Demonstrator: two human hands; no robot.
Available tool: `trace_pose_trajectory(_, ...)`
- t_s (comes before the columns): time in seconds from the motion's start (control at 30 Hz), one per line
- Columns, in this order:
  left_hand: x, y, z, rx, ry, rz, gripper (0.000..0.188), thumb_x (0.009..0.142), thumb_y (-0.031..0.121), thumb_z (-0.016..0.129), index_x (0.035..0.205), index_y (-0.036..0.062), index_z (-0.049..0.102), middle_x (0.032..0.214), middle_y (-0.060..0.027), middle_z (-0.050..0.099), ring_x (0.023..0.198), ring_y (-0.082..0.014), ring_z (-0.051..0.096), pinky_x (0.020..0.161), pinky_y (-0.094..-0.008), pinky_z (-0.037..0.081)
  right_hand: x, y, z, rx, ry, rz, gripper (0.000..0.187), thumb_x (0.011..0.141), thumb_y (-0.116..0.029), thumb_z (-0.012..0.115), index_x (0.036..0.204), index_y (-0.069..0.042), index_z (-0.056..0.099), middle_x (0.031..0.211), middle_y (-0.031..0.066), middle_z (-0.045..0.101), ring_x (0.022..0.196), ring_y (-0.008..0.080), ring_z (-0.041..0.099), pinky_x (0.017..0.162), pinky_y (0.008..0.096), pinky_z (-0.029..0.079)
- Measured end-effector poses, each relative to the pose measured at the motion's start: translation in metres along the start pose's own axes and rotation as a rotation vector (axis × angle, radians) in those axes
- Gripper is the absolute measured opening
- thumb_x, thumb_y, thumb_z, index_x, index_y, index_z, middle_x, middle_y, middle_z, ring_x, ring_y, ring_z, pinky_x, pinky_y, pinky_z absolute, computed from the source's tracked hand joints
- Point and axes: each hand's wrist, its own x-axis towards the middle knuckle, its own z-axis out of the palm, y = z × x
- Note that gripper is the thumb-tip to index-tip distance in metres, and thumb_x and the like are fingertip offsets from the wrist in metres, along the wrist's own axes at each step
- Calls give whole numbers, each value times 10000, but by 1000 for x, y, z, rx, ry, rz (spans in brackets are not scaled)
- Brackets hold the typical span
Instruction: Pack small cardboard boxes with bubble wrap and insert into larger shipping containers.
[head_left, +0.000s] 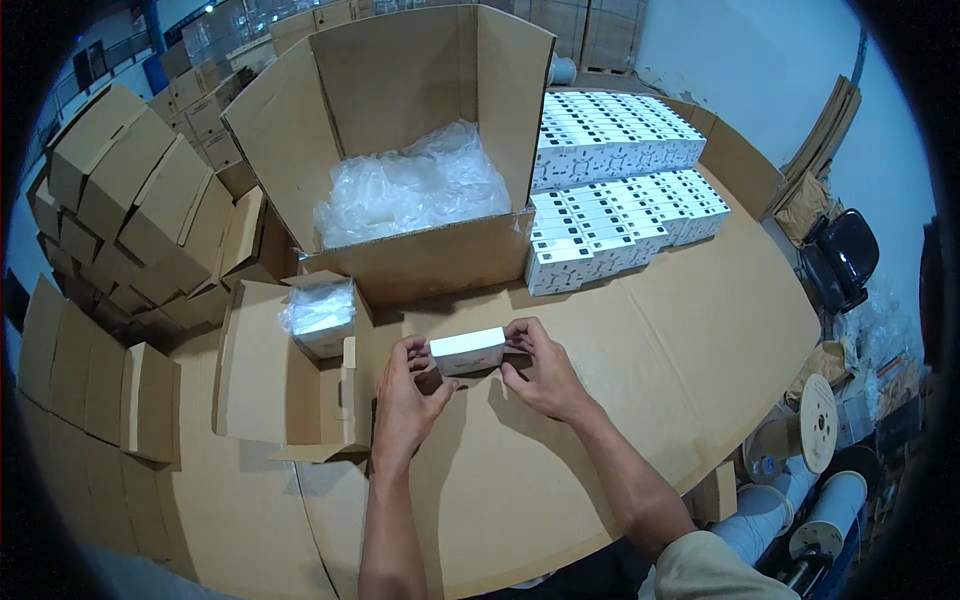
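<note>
Between my two hands is a small white box (467, 352), held by its ends just above the cardboard-covered table. My left hand (408, 385) grips its left end with thumb and fingers. At the other end, my right hand (543, 370) has its fingers closed around the corner. Just left of my left hand stands an open brown carton (258, 370) with its lid folded back. Inside its far end sits a white box wrapped in clear plastic (322, 315); the near part of the carton shows bare cardboard.
A large open carton (420, 262) full of clear plastic bags (420, 185) stands behind my hands. Stacked white boxes (620, 215) rise at the back right. Folded brown cartons (140, 200) pile up on the left. Cable spools (818, 424) and a black chair (842, 255) lie beyond the table's right edge.
</note>
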Motion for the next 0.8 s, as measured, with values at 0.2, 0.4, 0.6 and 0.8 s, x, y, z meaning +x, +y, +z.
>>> trace_pose_trajectory(0.2,-41,46,-36,442,-89,23,593,775,76,842,1262,-36,524,1061,-190,647,998,-331,647,889,-426,535,-3,13,-15,-410,100,-9,488,789,20,647,1246,-20,481,1196,191,608,1155,387,595,1035,464,466)
trace_pose_trajectory(0.4,-7,115,-52,331,-61,47,365,838,153,801,1107,-41,648,977,-184,660,915,-349,646,830,-420,530,-2,26,-32,-602,88,-66,420,771,-69,680,1173,-17,569,1254,175,584,1253,352,516,1101,488,362)
trace_pose_trajectory(0.6,135,145,-51,385,111,406,206,868,68,718,1025,-63,703,906,-229,729,835,-372,718,783,-419,561,1,25,-26,-652,57,-44,357,797,-94,679,1143,-48,604,1325,167,553,1313,347,478,1119,520,339)
trace_pose_trajectory(0.8,270,109,6,510,-239,497,434,807,281,836,1136,17,736,1133,-189,733,1011,-307,718,883,-396,571,0,21,-27,-632,46,-34,352,805,-128,687,1137,-46,604,1337,167,543,1323,351,462,1139,515,315)
